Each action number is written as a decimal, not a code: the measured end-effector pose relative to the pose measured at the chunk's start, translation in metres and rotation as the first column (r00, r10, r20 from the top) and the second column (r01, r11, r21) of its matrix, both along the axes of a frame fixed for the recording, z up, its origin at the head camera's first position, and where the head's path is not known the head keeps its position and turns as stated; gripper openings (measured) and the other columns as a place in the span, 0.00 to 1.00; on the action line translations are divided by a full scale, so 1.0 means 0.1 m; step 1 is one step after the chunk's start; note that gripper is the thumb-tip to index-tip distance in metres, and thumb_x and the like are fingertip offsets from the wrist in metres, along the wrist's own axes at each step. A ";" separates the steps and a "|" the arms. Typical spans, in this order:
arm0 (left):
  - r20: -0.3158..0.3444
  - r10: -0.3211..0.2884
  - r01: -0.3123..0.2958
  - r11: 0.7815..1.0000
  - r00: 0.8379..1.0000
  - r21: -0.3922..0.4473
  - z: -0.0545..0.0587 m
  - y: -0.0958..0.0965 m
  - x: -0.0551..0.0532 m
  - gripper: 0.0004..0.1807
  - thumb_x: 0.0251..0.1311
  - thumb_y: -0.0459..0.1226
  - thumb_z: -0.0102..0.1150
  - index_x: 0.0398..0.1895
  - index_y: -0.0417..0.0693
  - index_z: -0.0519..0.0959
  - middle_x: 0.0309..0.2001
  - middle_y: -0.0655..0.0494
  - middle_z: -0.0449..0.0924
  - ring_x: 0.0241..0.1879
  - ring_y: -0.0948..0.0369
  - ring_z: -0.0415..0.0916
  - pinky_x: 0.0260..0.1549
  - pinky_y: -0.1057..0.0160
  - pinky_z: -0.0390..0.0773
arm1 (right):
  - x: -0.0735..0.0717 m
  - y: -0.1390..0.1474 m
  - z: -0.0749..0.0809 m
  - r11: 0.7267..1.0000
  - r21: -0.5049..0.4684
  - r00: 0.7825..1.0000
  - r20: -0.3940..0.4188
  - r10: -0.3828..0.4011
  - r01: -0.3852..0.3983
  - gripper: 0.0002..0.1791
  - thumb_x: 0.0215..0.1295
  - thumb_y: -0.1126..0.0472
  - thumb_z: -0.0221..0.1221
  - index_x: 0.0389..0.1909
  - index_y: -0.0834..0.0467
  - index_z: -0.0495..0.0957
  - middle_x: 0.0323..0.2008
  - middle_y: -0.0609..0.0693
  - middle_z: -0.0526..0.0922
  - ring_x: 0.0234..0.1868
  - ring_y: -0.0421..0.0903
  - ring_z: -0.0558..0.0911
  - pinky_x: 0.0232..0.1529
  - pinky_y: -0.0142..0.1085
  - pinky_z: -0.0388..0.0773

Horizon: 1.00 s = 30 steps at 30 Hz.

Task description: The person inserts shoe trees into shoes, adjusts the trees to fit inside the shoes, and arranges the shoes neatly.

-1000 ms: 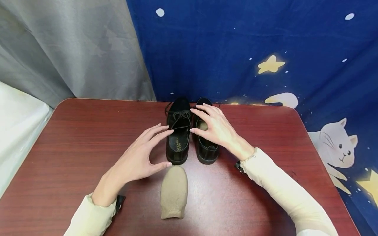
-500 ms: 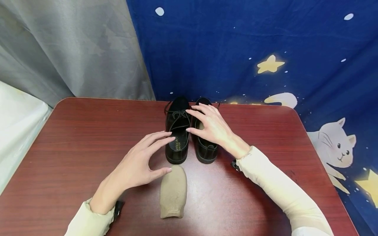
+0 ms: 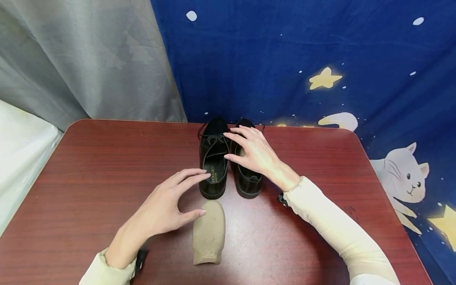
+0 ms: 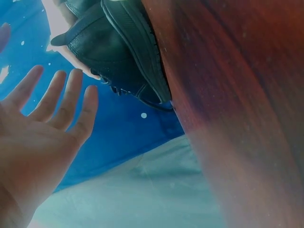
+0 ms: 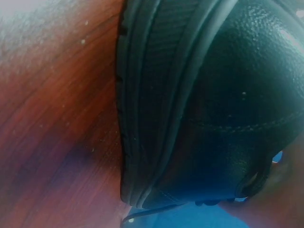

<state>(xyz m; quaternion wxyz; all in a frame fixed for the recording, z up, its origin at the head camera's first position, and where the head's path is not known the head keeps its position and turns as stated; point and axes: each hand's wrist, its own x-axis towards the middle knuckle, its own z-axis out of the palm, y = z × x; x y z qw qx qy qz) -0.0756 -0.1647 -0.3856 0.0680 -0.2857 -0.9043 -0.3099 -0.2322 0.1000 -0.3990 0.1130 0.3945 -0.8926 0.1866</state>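
Note:
Two black lace-up shoes stand side by side on the table, toes at the far edge: the left shoe [image 3: 215,158] and the right shoe [image 3: 249,185]. My left hand [image 3: 162,208] hovers with fingers spread, fingertips over the left shoe's heel and thumb over the tip of a beige, rounded, flat piece [image 3: 209,237]. The left wrist view shows the left palm [image 4: 40,147] with nothing in it. My right hand [image 3: 254,152] reaches over the right shoe, fingers apart, hiding its laces; contact cannot be made out. Something beige [image 3: 242,152] shows inside that shoe. The right wrist view is mostly shoe side [image 5: 223,118].
The reddish-brown wooden table [image 3: 107,158] has rounded far corners. Behind it hang a grey curtain [image 3: 117,59] and a blue curtain [image 3: 256,59] with stars and a cat. White cloth [image 3: 25,150] lies at the left.
My left hand has drawn back toward me, from the left shoe's opening to its heel and over the beige piece. The right hand shifted slightly left, then stayed. Shoes and beige piece remain in place.

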 end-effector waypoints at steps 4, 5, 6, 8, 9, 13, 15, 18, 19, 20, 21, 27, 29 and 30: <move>0.010 -0.006 0.006 1.000 1.000 -0.004 -0.01 0.01 0.05 0.45 0.47 0.51 0.76 0.72 0.65 0.67 0.69 0.63 0.66 0.66 0.63 0.65 0.61 0.56 0.69 | -0.01 -0.02 0.00 1.000 0.008 1.000 -0.025 0.002 -0.001 0.35 0.60 0.39 0.65 0.66 0.50 0.74 0.64 0.52 0.75 0.66 0.53 0.70 0.69 0.53 0.58; 0.010 -0.007 0.007 1.000 1.000 -0.009 -0.01 0.01 0.07 0.45 0.47 0.51 0.76 0.72 0.64 0.67 0.69 0.63 0.66 0.66 0.63 0.65 0.61 0.55 0.69 | -0.01 -0.02 0.00 1.000 0.013 1.000 -0.031 0.000 0.001 0.35 0.60 0.39 0.66 0.66 0.50 0.75 0.63 0.51 0.76 0.65 0.52 0.71 0.69 0.52 0.58; 0.013 -0.007 0.007 1.000 1.000 -0.014 -0.01 0.02 0.08 0.45 0.47 0.51 0.76 0.71 0.64 0.68 0.69 0.63 0.66 0.66 0.63 0.65 0.61 0.55 0.69 | -0.01 -0.03 0.00 1.000 0.018 0.999 -0.034 -0.002 0.003 0.35 0.60 0.39 0.66 0.66 0.50 0.75 0.63 0.51 0.76 0.64 0.51 0.72 0.69 0.52 0.59; 0.021 -0.008 0.008 1.000 1.000 -0.021 -0.02 0.03 0.12 0.45 0.47 0.51 0.76 0.71 0.63 0.68 0.69 0.64 0.66 0.66 0.61 0.66 0.60 0.52 0.70 | -0.02 -0.04 -0.01 1.000 0.022 0.999 -0.041 -0.002 0.003 0.35 0.59 0.39 0.66 0.66 0.50 0.75 0.61 0.50 0.78 0.62 0.50 0.74 0.68 0.51 0.61; 0.025 -0.005 0.006 1.000 1.000 -0.030 -0.02 0.04 0.14 0.45 0.47 0.52 0.76 0.71 0.63 0.69 0.69 0.65 0.65 0.66 0.61 0.66 0.59 0.52 0.71 | -0.02 -0.04 -0.01 1.000 0.023 0.999 -0.044 -0.002 0.003 0.35 0.59 0.39 0.66 0.66 0.50 0.75 0.61 0.50 0.78 0.62 0.49 0.74 0.67 0.50 0.62; 0.039 -0.005 0.007 0.999 0.999 -0.048 -0.05 0.06 0.20 0.44 0.46 0.53 0.76 0.70 0.64 0.69 0.69 0.66 0.65 0.66 0.61 0.67 0.57 0.50 0.73 | -0.02 -0.06 -0.01 1.000 0.017 0.999 -0.043 0.001 0.000 0.35 0.60 0.40 0.66 0.66 0.51 0.75 0.60 0.49 0.79 0.61 0.48 0.76 0.65 0.47 0.65; 0.042 -0.005 0.007 0.999 0.999 -0.052 -0.06 0.07 0.22 0.44 0.46 0.53 0.76 0.70 0.66 0.69 0.69 0.67 0.65 0.65 0.62 0.67 0.56 0.50 0.74 | -0.02 -0.06 -0.01 1.000 0.016 0.999 -0.040 0.001 0.000 0.35 0.60 0.40 0.66 0.66 0.51 0.75 0.60 0.49 0.79 0.61 0.49 0.76 0.65 0.46 0.65; 0.039 -0.016 0.018 0.999 0.999 -0.041 -0.08 0.08 0.25 0.44 0.46 0.53 0.76 0.70 0.67 0.69 0.70 0.65 0.64 0.66 0.61 0.67 0.55 0.49 0.74 | -0.02 -0.06 -0.02 1.000 0.015 0.999 -0.036 -0.001 0.001 0.35 0.60 0.40 0.66 0.66 0.51 0.75 0.59 0.49 0.80 0.60 0.49 0.76 0.65 0.47 0.65; 0.038 -0.017 0.019 0.999 0.999 -0.041 -0.08 0.09 0.26 0.45 0.46 0.52 0.76 0.71 0.68 0.68 0.70 0.65 0.64 0.66 0.60 0.67 0.55 0.49 0.74 | -0.02 -0.06 -0.02 1.000 0.014 0.999 -0.033 -0.001 0.002 0.35 0.60 0.40 0.66 0.66 0.51 0.75 0.59 0.49 0.80 0.61 0.49 0.76 0.65 0.47 0.65; 0.038 -0.019 0.020 0.999 0.999 -0.040 -0.08 0.09 0.27 0.45 0.46 0.52 0.76 0.71 0.68 0.68 0.70 0.65 0.64 0.65 0.60 0.67 0.55 0.49 0.74 | -0.02 -0.06 -0.02 1.000 0.012 1.000 -0.031 -0.001 0.002 0.35 0.60 0.40 0.66 0.66 0.51 0.75 0.59 0.49 0.80 0.61 0.49 0.76 0.65 0.47 0.65; 0.038 -0.017 0.019 0.999 0.999 -0.042 -0.09 0.09 0.28 0.45 0.46 0.52 0.76 0.71 0.68 0.68 0.70 0.65 0.64 0.65 0.60 0.68 0.55 0.49 0.74 | -0.02 -0.06 -0.02 1.000 0.012 1.000 -0.029 -0.002 0.002 0.35 0.60 0.40 0.66 0.66 0.51 0.75 0.59 0.49 0.80 0.61 0.49 0.76 0.65 0.47 0.65; 0.055 0.017 -0.013 0.998 0.998 -0.065 -0.11 0.09 0.35 0.46 0.46 0.54 0.76 0.72 0.70 0.66 0.69 0.70 0.64 0.64 0.62 0.68 0.55 0.49 0.73 | -0.02 -0.05 -0.03 1.000 0.012 1.000 -0.026 -0.002 0.002 0.35 0.60 0.40 0.66 0.66 0.50 0.75 0.60 0.49 0.79 0.62 0.49 0.75 0.64 0.48 0.65; 0.053 0.015 -0.012 0.998 0.998 -0.068 -0.11 0.10 0.37 0.46 0.46 0.54 0.76 0.72 0.72 0.66 0.68 0.71 0.65 0.63 0.63 0.68 0.55 0.50 0.74 | -0.02 -0.05 -0.03 1.000 0.011 1.000 -0.028 -0.004 0.004 0.35 0.60 0.40 0.66 0.66 0.50 0.75 0.60 0.49 0.78 0.62 0.49 0.74 0.64 0.48 0.65; 0.050 0.012 -0.008 0.998 0.999 -0.069 -0.12 0.10 0.38 0.46 0.46 0.54 0.76 0.71 0.73 0.65 0.68 0.71 0.65 0.63 0.63 0.68 0.55 0.50 0.74 | -0.02 -0.05 -0.03 1.000 0.010 1.000 -0.028 -0.005 0.006 0.35 0.60 0.39 0.66 0.66 0.49 0.75 0.61 0.49 0.78 0.62 0.49 0.74 0.64 0.48 0.65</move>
